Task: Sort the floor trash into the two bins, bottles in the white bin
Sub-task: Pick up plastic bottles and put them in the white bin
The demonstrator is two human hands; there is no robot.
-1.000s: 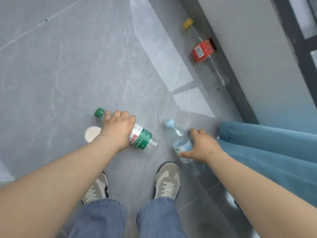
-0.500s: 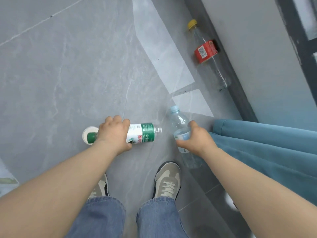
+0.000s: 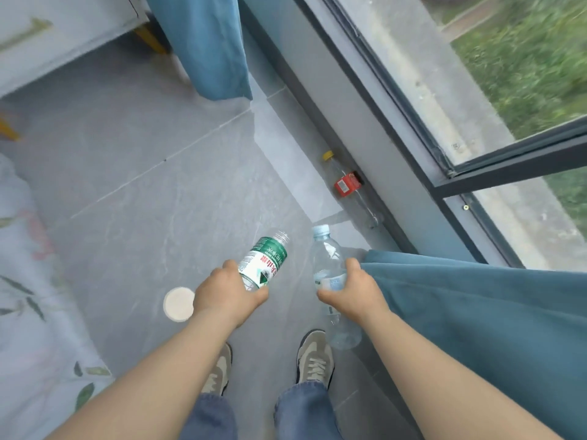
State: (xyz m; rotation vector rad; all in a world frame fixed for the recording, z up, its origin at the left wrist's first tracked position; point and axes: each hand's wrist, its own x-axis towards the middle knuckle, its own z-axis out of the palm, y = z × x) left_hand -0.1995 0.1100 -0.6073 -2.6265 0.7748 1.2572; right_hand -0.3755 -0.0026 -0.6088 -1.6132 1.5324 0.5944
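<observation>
Both bottles have come up off the grey floor (image 3: pixel 133 185) since a moment ago. A white round lid (image 3: pixel 178 303) lies on the tiles just left of the left hand (image 3: pixel 222 295), whose grip is wrapped round the near end of the green-labelled bottle (image 3: pixel 266 262). The right hand (image 3: pixel 352 293) has its grip curled round the middle of the clear blue-capped bottle (image 3: pixel 327 255), cap pointing away. Farther right, a red-labelled bottle (image 3: pixel 347 185) lies against the wall base.

Bedroom: floral bedding (image 3: pixel 31 274), curtains (image 3: pixel 476 328).
</observation>
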